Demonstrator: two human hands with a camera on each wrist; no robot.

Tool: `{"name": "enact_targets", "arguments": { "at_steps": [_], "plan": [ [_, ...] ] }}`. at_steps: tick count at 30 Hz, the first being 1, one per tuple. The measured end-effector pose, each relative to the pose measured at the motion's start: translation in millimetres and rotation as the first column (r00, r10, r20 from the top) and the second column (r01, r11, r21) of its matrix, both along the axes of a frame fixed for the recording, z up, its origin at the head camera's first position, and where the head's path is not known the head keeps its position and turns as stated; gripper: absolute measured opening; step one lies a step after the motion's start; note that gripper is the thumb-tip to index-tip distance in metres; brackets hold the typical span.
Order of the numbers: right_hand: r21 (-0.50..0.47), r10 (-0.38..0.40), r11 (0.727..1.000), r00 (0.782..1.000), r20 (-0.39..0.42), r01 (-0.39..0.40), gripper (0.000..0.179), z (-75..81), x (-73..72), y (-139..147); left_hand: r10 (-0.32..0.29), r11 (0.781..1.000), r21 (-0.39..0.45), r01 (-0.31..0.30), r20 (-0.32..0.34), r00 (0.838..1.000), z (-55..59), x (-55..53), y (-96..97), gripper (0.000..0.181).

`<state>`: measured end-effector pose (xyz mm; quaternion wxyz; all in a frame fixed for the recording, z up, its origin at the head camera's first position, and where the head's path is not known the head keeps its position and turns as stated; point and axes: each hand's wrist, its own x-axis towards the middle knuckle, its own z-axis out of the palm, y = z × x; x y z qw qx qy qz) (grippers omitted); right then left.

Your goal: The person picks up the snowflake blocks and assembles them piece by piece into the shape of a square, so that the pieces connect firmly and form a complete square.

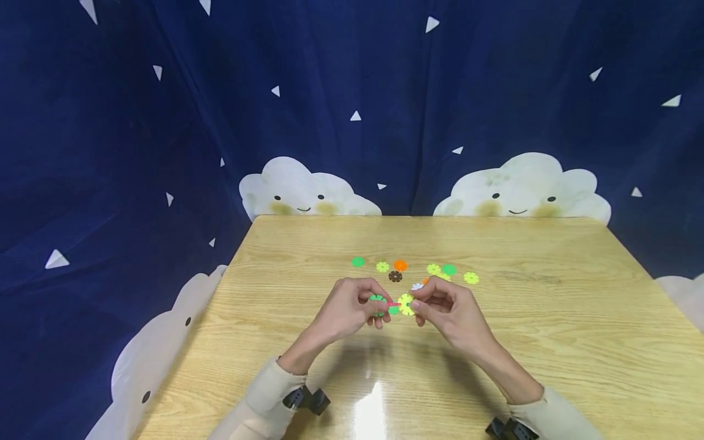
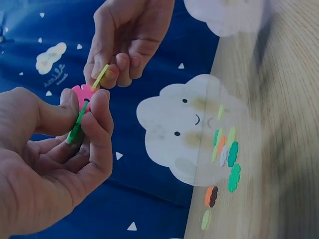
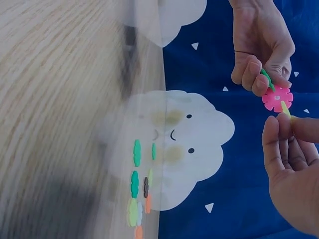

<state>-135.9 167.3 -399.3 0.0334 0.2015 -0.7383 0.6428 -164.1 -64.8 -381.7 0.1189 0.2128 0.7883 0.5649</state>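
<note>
My left hand [image 1: 348, 308] pinches a pink notched interlocking disc [image 3: 273, 102] and a green disc [image 2: 76, 128] slotted crosswise into it. From the other side my right hand [image 1: 453, 311] pinches a yellow disc [image 1: 406, 304] between thumb and fingertips. In the right wrist view the yellow disc is edge-on, its rim at a notch of the pink disc. Both hands are raised over the wooden table [image 1: 308, 244], fingertips close together. Part of the green disc is covered by the left fingers.
Behind the hands several loose discs lie scattered: a green one [image 1: 358, 261], an orange one [image 1: 400, 265], a brown one [image 1: 395, 277], a white one [image 1: 417, 286] and a yellow one [image 1: 471, 278]. A dark blue curtain [image 1: 352, 73] with clouds hangs at the table's far edge.
</note>
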Motion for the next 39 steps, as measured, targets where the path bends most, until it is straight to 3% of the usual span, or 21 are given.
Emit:
{"name": "enact_targets", "arguments": {
  "at_steps": [5, 16, 20, 24, 28, 33, 39],
  "plan": [
    [-0.004, 0.000, 1.000, 1.000, 0.022, 0.000, 0.008, -2.7, 0.4, -2, 0.002, 1.000, 0.025, -0.002, 0.034, 0.999, -2.7, -0.3, -0.2, 0.004],
    [-0.028, -0.049, 0.998, 0.998, 0.051, 0.051, 0.010, -7.2, 1.2, -6, 0.042, 0.999, 0.007, -0.043, 0.018, 0.999, -7.5, -1.3, 3.8, 0.012],
    [-0.050, -0.058, 0.997, 0.997, 0.043, 0.060, 0.009, -4.7, 2.4, -6, 0.054, 0.996, 0.065, -0.057, 0.050, 0.997, -9.8, -0.2, 5.9, 0.009],
    [-0.076, -0.077, 0.994, 0.996, 0.041, 0.080, 0.009, 1.3, 3.7, -8, 0.060, 0.991, 0.114, -0.063, 0.037, 0.998, -8.1, 2.5, 5.9, 0.007],
    [-0.092, -0.116, 0.988, 0.990, 0.077, 0.123, 0.011, 5.4, 7.3, -12, 0.070, 0.992, 0.111, -0.068, -0.014, 0.997, -4.8, 3.9, 5.0, 0.008],
    [-0.098, -0.172, 0.978, 0.978, 0.119, 0.184, 0.006, 4.9, 12.1, -17, 0.093, 0.990, 0.104, -0.091, -0.009, 0.996, -4.8, 4.9, 7.8, 0.009],
    [-0.087, -0.198, 0.975, 0.976, 0.088, 0.206, 0.005, 5.6, 13.7, -18, 0.086, 0.991, 0.098, -0.087, 0.012, 0.996, -5.8, 5.8, 11.7, 0.006]
  ]
}}
